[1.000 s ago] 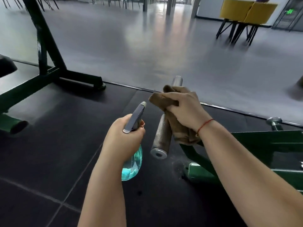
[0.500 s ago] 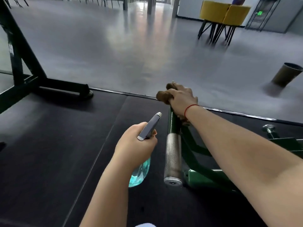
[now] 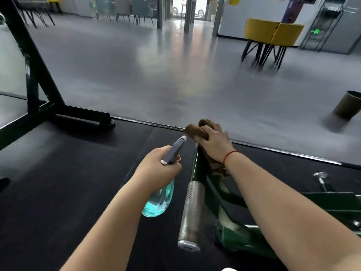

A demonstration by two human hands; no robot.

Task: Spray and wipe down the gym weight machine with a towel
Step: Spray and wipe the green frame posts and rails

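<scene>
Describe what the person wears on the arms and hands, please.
Both forearms are bare: no sleeves show. The left hand and right hand wear no gloves. A thin red string bracelet circles the right wrist.

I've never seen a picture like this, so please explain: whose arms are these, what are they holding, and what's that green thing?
The camera sits on a person's head, looking forward and down, so you see their own arms. The left hand grips a spray bottle of blue liquid. The right hand holds a brown towel against a green bar of a gym weight machine. Nearer you, that bar ends in a rough metal handle. The machine stands on a black mat. Farther off, on the grey floor, are yellow chairs and a brown bin.
</scene>
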